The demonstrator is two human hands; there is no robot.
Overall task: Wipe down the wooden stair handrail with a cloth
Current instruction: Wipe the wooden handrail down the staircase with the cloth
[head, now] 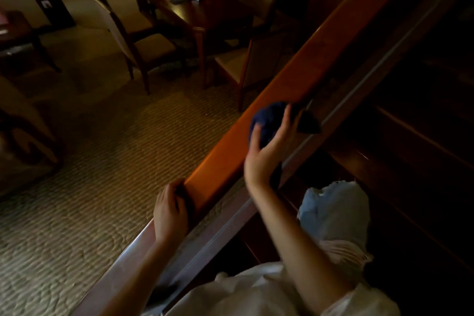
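Note:
The wooden handrail (pixel 302 69) runs as a broad reddish-brown band from the lower left up to the upper right. A dark blue cloth (pixel 272 120) sits bunched on the rail's top near the middle of the view, one dark corner hanging off the stair side. My right hand (pixel 266 151) grips the cloth from below, fingers and thumb curled up around it. My left hand (pixel 170 210) rests lower down on the rail, fingers curled over its outer edge.
A patterned carpet (pixel 107 161) lies far below on the left, with a wooden table (pixel 195 13) and several chairs (pixel 143 41). Dark wooden stair steps (pixel 415 151) drop away on the right. A pale blue and white bundle of fabric (pixel 336 218) hangs by my right forearm.

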